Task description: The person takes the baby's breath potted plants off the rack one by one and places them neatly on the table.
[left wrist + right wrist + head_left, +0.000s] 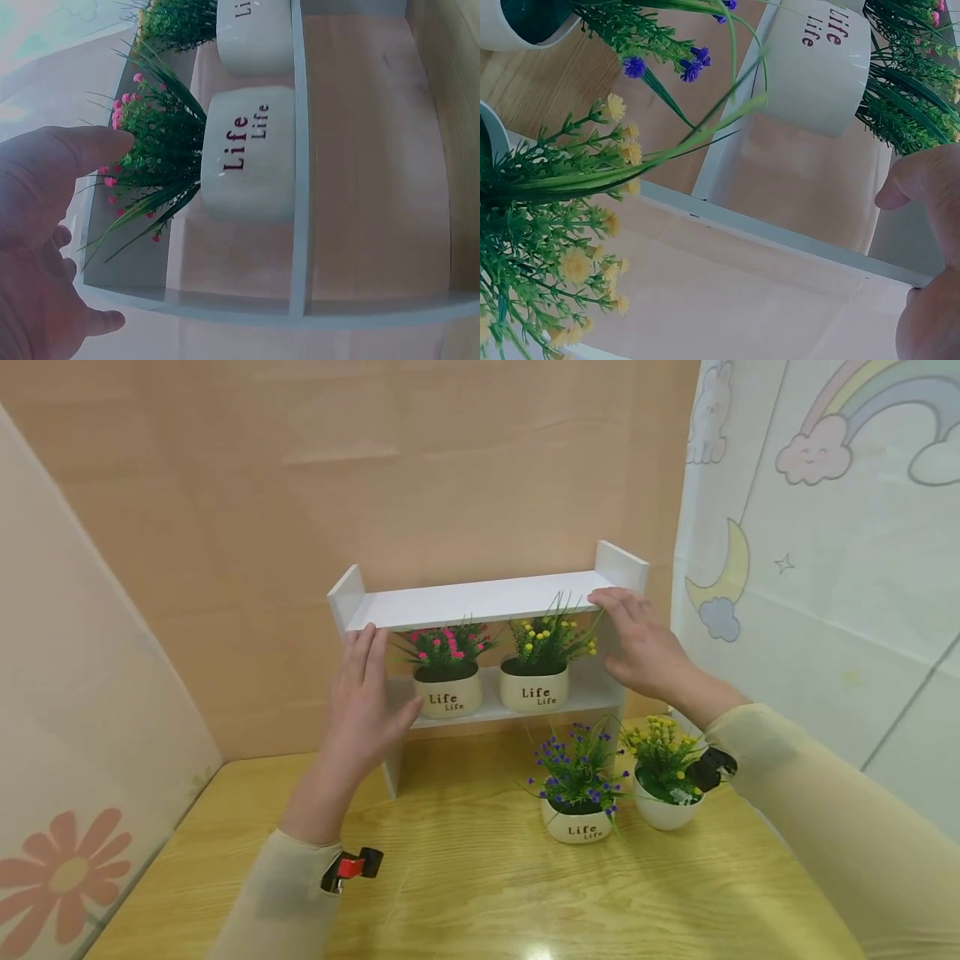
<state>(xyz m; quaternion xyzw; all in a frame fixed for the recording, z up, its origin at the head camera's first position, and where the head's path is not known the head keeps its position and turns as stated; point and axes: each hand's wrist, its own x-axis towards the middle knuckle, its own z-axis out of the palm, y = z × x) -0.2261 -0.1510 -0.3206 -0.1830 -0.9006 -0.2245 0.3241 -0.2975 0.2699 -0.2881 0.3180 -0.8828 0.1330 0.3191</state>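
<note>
A small white two-tier shelf (pixel 480 597) stands on the table. My left hand (pixel 362 693) is at its upper left corner, fingers straight and thumb spread; the left wrist view shows the thumb in front of the pink-flowered plant. My right hand (pixel 641 639) is at the upper right corner, fingertips at the top board's front edge and thumb lower down. On the middle board stand a cream "Life" pot with pink flowers (pixel 448 692) and one with yellow flowers (pixel 535 685). In the right wrist view, the right thumb (pixel 900 187) extends inside the side panel (pixel 780 236).
On the wooden table (pixel 450 877), a "Life" pot with purple flowers (pixel 579 822) stands before the shelf's right end. Beside it is a round white pot with yellow flowers (pixel 667 810), close under my right wrist. An orange-brown backdrop (pixel 450 477) hangs behind the shelf.
</note>
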